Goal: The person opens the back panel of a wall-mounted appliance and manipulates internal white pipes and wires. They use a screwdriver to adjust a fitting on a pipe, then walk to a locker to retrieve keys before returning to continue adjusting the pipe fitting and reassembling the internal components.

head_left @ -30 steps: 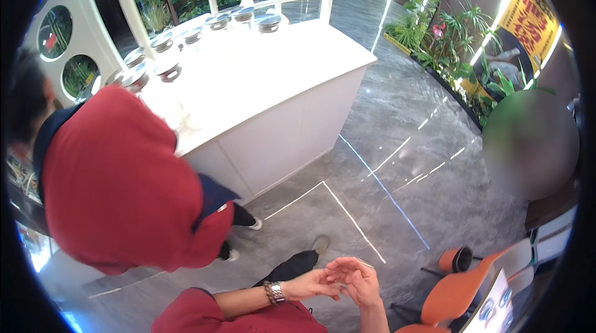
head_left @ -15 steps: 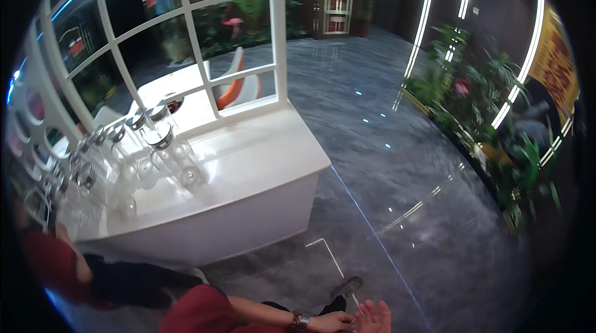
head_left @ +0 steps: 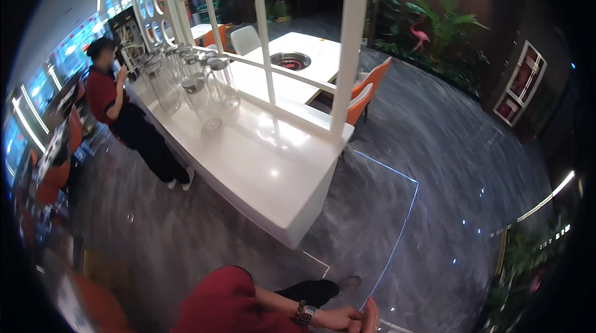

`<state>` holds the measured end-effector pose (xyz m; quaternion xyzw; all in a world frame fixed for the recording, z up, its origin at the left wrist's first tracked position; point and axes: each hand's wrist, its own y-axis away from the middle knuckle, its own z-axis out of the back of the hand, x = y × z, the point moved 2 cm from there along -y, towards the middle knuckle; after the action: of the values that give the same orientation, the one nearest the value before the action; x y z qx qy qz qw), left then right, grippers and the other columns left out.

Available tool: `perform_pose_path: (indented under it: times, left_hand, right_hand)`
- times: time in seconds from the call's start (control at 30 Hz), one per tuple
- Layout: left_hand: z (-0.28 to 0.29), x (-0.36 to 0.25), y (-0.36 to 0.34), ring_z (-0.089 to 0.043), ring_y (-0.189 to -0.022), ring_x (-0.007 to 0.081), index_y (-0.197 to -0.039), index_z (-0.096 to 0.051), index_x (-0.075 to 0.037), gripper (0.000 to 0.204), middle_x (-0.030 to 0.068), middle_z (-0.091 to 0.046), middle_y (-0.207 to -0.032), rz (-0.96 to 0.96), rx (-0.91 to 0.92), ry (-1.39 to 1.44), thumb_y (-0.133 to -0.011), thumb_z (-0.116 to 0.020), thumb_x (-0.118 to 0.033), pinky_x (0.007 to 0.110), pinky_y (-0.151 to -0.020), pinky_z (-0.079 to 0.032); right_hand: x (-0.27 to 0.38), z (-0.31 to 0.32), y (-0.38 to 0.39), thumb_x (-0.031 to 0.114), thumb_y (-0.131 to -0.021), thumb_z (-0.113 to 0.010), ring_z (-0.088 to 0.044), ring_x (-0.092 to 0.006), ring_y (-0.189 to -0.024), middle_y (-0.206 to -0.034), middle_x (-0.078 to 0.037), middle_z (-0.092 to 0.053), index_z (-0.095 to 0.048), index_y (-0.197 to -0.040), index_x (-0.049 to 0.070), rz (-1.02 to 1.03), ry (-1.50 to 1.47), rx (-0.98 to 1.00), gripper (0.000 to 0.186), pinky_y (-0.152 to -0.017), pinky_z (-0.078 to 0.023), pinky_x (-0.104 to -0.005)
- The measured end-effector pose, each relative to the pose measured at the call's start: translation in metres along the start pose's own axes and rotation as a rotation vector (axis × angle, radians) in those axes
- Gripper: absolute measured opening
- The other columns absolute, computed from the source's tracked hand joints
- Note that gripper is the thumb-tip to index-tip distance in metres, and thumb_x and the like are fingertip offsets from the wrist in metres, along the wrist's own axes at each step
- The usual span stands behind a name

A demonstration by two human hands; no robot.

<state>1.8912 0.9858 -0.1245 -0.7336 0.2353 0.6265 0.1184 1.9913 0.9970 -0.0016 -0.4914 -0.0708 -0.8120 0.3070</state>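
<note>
From the lower edge my left arm reaches in, in a red sleeve with a watch and a beaded bracelet at the wrist. My left hand (head_left: 340, 319) has its fingers curled in and meets my right hand (head_left: 371, 317); what they hold, if anything, is hidden. Seen nearly edge-on, my right hand has its fingers stretched upward, and the frame's edge cuts it off. Both hands are low over the floor, in front of my dark trouser leg and shoe. Nothing that I can make out sticks out of either hand.
A white counter (head_left: 248, 159) with several lidded glass jars (head_left: 195, 94) runs ahead, below a white lattice partition (head_left: 259, 41). At its left side stands a person in red and black (head_left: 139, 122). Beyond are a white table (head_left: 304, 44) and orange chairs (head_left: 360, 106); plants (head_left: 534, 271) line the right.
My view has swung left, so the counter sits farther right and a standing person shows fully. My right hand has turned from spread fingers to nearly edge-on, against the left.
</note>
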Motion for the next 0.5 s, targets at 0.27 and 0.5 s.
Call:
perform_pose_path:
  times: [0.27, 0.5]
  left_hand:
    - [-0.010, -0.107, -0.368, -0.065, -0.080, 0.0310, -0.111, -0.058, -0.001, 0.024, 0.0176, -0.066, -0.088, -0.195, 0.036, -0.134, -0.091, -0.056, -0.014, 0.040, -0.070, -0.051]
    - [0.000, -0.154, -0.679, -0.062, -0.087, 0.0196, -0.113, -0.052, -0.002, 0.021, 0.0083, -0.062, -0.095, -0.243, 0.222, 0.012, -0.092, -0.054, -0.007, 0.033, -0.078, -0.050]
  right_hand:
    - [-0.191, 0.267, -0.136, 0.025, -0.104, -0.047, -0.059, -0.0271, -0.109, -0.120, -0.016, -0.063, -0.058, -0.128, -0.003, -0.686, -0.485, -0.378, 0.038, -0.095, -0.046, -0.0371]
    - [-0.352, 0.480, -0.276, 0.031, -0.107, -0.041, -0.060, -0.0206, -0.103, -0.113, -0.012, -0.064, -0.060, -0.119, -0.001, -0.654, -0.476, -0.774, 0.040, -0.085, -0.052, -0.0331]
